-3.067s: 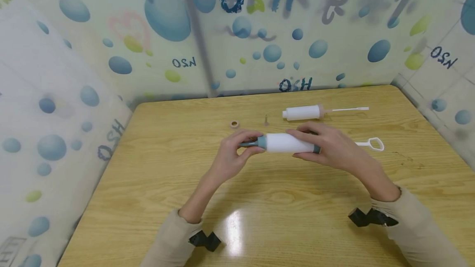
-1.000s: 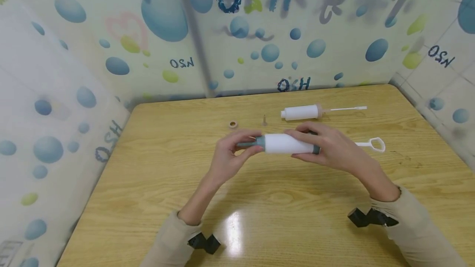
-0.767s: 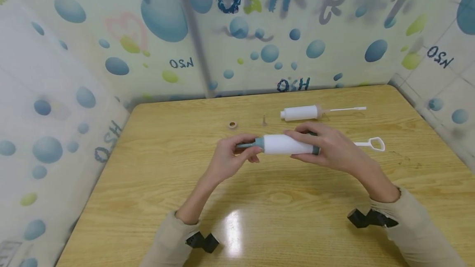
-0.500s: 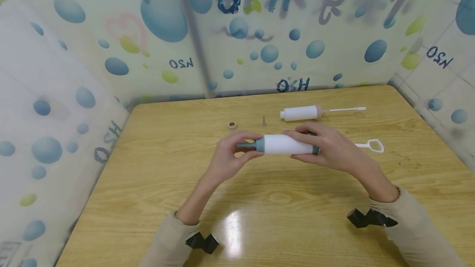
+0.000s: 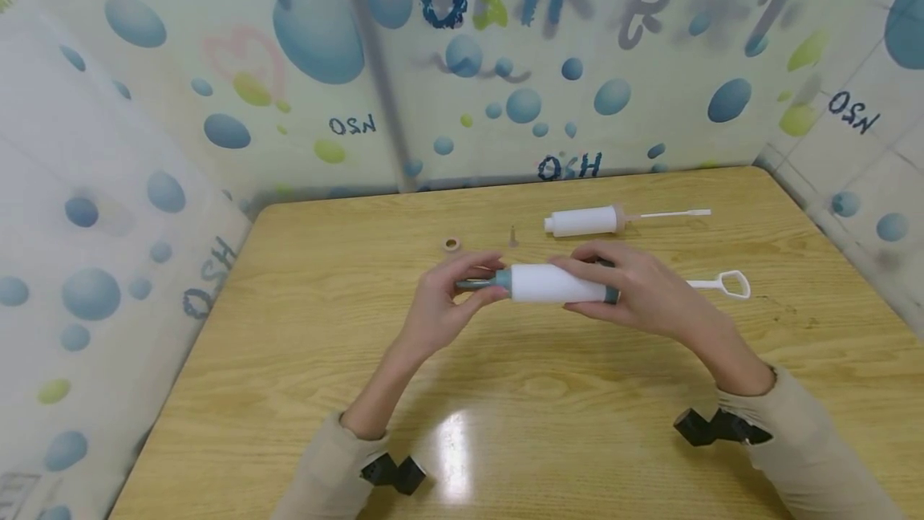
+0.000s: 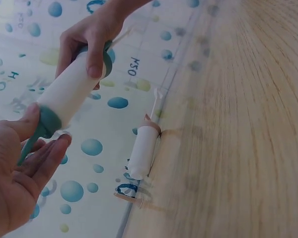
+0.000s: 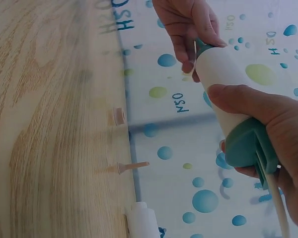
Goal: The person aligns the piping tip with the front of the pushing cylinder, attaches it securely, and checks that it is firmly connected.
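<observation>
Held level above the table is an icing syringe point(image 5: 552, 284) with a white barrel, a teal nozzle and a teal rear cap. My left hand point(image 5: 442, 303) is at its nozzle end, thumb and fingers curved around the teal collar point(image 6: 50, 121); the slim nozzle tip point(image 5: 474, 284) points into the palm. My right hand point(image 5: 638, 289) grips the barrel's rear, thumb along the white wall in the right wrist view. Its fingers partly hide the rear cap point(image 7: 243, 144). Out past this hand extends the white plunger rod, ending in a loop handle point(image 5: 735, 285).
Behind the hands on the wooden table point(image 5: 325, 327) lies a second white syringe point(image 5: 583, 221) with a pink cap and extended rod. Left of it a small pink nozzle point(image 5: 513, 237) stands upright, beside a pink ring point(image 5: 451, 244). A patterned wall point(image 5: 462, 103) borders the far edge.
My left fingers and thumb have shifted around the teal collar, spreading and closing over it. The right hand keeps its grip; the syringe has drifted slightly left in the head view.
</observation>
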A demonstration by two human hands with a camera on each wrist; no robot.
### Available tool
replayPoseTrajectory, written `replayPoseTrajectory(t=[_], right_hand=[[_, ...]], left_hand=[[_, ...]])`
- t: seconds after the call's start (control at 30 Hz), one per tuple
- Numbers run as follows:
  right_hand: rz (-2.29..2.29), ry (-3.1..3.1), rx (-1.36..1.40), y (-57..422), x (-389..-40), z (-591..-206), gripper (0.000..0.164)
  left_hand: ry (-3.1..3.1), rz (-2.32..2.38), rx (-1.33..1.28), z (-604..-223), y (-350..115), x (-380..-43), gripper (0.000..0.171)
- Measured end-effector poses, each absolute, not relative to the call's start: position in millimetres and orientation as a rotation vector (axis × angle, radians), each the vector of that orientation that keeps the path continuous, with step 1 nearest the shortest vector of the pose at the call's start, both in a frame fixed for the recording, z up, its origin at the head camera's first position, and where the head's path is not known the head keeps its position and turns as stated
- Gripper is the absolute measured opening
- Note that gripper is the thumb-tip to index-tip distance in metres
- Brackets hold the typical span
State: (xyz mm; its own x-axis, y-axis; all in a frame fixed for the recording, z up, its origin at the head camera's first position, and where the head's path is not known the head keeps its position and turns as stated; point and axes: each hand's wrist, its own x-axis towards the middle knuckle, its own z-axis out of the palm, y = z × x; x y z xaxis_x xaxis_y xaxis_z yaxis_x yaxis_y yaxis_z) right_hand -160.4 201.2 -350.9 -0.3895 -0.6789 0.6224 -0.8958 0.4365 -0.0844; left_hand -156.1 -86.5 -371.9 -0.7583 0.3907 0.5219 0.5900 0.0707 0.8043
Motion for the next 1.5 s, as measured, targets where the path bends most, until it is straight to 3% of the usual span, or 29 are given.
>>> replayPoseTrajectory(t=[0.77,1.1,1.5], right_hand=[[0.527,-2.147,1.360,200,-163,-353,0.053],[0.596,-2.256,1.386,201,-161,-355,0.063],[0.678,-2.498,1.345,208,-167,-361,0.057]], left_hand=[[-2.417,-1.883,-0.893,-369,-88,-151,0.025],[-2.416,-1.609,-1.002,-369,-84,-150,0.021],[-2.548,-1.366,-1.036,-375,-81,-157,0.030]])
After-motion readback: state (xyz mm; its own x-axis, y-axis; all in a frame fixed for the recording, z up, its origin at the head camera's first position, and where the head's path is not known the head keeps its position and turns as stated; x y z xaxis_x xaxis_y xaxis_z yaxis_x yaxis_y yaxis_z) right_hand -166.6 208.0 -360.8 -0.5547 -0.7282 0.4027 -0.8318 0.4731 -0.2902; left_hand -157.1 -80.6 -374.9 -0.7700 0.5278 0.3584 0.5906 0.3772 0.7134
